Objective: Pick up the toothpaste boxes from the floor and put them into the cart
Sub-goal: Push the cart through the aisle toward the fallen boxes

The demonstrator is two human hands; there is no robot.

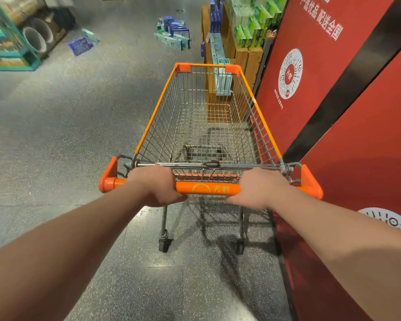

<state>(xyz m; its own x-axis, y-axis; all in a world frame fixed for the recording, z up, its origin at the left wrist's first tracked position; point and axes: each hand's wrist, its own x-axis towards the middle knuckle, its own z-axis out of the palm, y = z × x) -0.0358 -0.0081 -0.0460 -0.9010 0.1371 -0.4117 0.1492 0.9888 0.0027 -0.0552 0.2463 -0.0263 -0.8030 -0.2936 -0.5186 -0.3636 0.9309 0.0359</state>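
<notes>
We hold both bare arms stretched forward, the forearms converging a little. Our left hand (156, 185) curls knuckles-up over the cart handle (207, 189), thumb tucked beneath the fingers. Our right hand (262, 188) grips the same bar likewise, with bare bar between the two sets of fingers.

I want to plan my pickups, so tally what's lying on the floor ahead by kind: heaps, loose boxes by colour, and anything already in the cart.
Heap of boxes: 1, too jumbled to count singly
Loose blue box: 1
Loose pale green box: 1
Boxes in the cart: 0
Total: 3 on the floor, 0 in the cart
</notes>
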